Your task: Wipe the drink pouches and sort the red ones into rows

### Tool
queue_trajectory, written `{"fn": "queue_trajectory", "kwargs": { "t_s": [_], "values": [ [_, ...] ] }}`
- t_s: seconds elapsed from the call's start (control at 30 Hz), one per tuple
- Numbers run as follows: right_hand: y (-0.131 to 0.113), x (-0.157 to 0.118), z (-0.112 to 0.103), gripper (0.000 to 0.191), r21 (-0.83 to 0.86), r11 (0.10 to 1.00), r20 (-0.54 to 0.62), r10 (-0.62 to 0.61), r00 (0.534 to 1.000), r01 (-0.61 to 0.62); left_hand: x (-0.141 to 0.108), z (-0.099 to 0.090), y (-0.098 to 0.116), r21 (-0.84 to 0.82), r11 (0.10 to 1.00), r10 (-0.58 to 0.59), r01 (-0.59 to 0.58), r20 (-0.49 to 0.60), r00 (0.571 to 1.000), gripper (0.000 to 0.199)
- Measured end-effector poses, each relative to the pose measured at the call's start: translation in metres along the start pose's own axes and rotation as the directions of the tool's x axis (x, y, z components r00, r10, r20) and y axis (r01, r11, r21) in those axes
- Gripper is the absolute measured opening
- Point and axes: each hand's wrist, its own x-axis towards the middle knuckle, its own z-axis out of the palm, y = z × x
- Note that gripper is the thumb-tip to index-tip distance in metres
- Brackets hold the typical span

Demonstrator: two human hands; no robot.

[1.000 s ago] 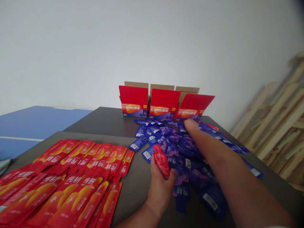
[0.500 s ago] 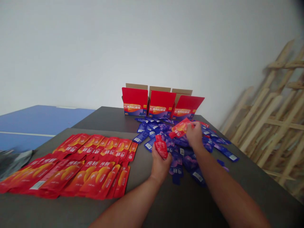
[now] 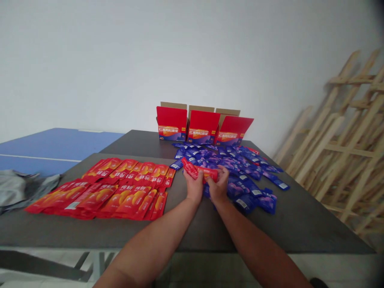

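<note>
Red sachets (image 3: 132,192) with orange swirl; blue-purple sachets (image 3: 243,172).

Table (image 3: 75,236) before wall (image 3: 120,60). Three open cartons (image 3: 204,128) side by side along far edge. Loose sachets (image 3: 246,172) heaped just in front of cartons, right of centre. Sachet rows (image 3: 120,192) overlapping on left half of table, beside heap. Left hand (image 3: 194,188) and right hand (image 3: 219,186) touching, between rows and heap, held sachets (image 3: 199,171) in both. Crumpled cloth (image 3: 21,188) at table's left end. Second table (image 3: 60,144) beyond, to left. Wooden frames (image 3: 339,140) leaning on wall, right of table.
</note>
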Motion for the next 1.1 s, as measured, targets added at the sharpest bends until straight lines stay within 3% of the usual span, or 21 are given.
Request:
{"fn": "queue_trajectory", "kwargs": {
  "t_s": [0.1,0.2,0.27,0.33,0.37,0.43,0.53,0.67,0.73,0.93,1.1],
  "values": [
    [0.002,-0.002,-0.003,0.028,-0.049,0.998,0.201,0.056,0.978,-0.047,0.004,-0.002,0.001,0.027,0.999,0.040,-0.039,-0.037,0.999,0.073],
    [0.004,0.000,-0.007,0.010,0.037,0.975,0.374,0.190,0.908,-0.219,0.007,-0.005,0.005,0.131,0.989,0.080,-0.071,-0.062,0.995,0.074],
    [0.004,0.002,-0.009,0.014,0.162,0.888,0.494,0.304,0.815,-0.430,0.006,-0.006,0.008,0.184,0.977,0.118,-0.105,-0.057,0.991,0.075],
    [0.003,0.002,-0.009,0.011,0.258,0.739,0.619,0.368,0.694,-0.622,0.005,-0.008,0.011,0.212,0.967,0.158,-0.145,-0.047,0.986,0.079],
    [0.002,0.002,-0.008,0.012,0.287,0.672,0.673,0.366,0.643,-0.683,0.004,-0.009,0.012,0.223,0.962,0.171,-0.158,-0.041,0.984,0.081],
    [0.000,0.002,-0.005,0.024,0.336,0.584,0.746,0.314,0.587,-0.739,0.002,-0.010,0.013,0.251,0.955,0.174,-0.161,-0.031,0.984,0.082],
    [-0.001,0.002,0.002,0.033,0.416,0.506,0.766,0.251,0.591,-0.755,0.002,-0.012,0.011,0.285,0.950,0.146,-0.127,-0.046,0.988,0.078],
    [0.004,0.006,0.008,0.036,0.518,0.455,0.702,0.257,0.664,-0.724,0.006,-0.013,0.005,0.257,0.961,0.134,-0.099,-0.120,0.984,0.074],
    [0.006,0.008,0.009,0.035,0.541,0.439,0.684,0.266,0.679,-0.717,0.007,-0.014,0.004,0.229,0.966,0.155,-0.123,-0.128,0.980,0.073],
    [0.009,0.011,0.008,0.036,0.542,0.407,0.699,0.268,0.663,-0.735,0.000,-0.013,0.016,0.201,0.967,0.182,-0.157,-0.113,0.977,0.077],
    [0.016,0.012,0.007,0.041,0.488,0.434,0.699,0.326,0.637,-0.758,0.005,-0.029,0.052,0.322,0.927,0.239,-0.193,-0.110,0.965,0.086]
  ]
}}
